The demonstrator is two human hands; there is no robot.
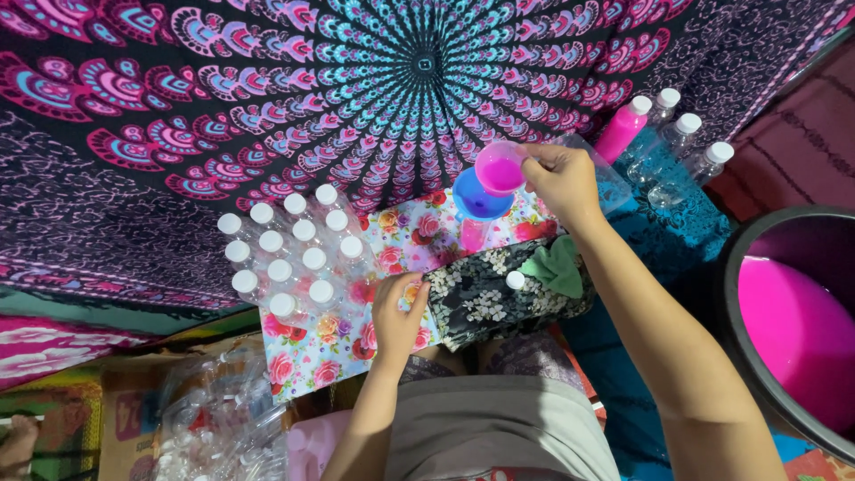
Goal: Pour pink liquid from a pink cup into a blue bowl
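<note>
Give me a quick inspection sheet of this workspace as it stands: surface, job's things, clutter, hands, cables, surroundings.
Surface: floral sheet over a patterned mandala cloth.
Job's things: small pink plastic cup tilted over a blue funnel; black tub of pink liquid at right; one bottle filled pink.
Clutter: rows of white-capped clear bottles; clear bottles beside the filled one; bag of empty bottles; green cloth; loose white cap.
Hands: right hand holds the cup; left hand rests flat on the sheet.
Cables: nothing seen.
Surroundings: cardboard box at lower left.
</note>
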